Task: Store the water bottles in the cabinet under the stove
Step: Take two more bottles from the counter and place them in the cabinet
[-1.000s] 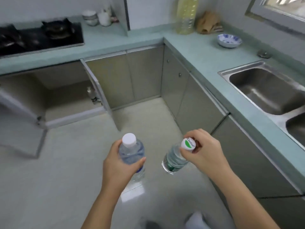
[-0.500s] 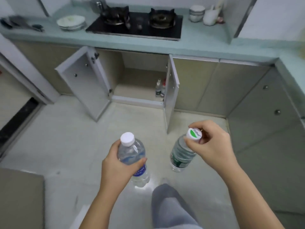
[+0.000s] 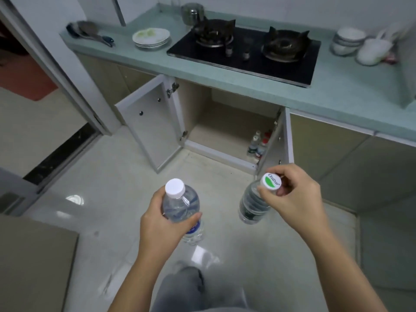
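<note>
Even, soft indoor light, glare patches on glossy floor [image 3: 74, 200], blurred fisheye-bent edges.

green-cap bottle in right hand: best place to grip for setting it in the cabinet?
Probably mid-body, from the side. The right hand only pinches the green-cap bottle by its cap, so it hangs tilted. Its ribbed cylindrical body is exposed and suits a wrap grip, as the left hand has on the white-cap bottle. That should keep it upright going into the cabinet.

Black two-burner glass stove [image 3: 245, 52] is sitting on the pale green stone counter [image 3: 337, 91]; the open beige cabinet [image 3: 225, 122] is lying beneath, with small clear plastic bottles [image 3: 257, 145] standing inside at right.
</note>
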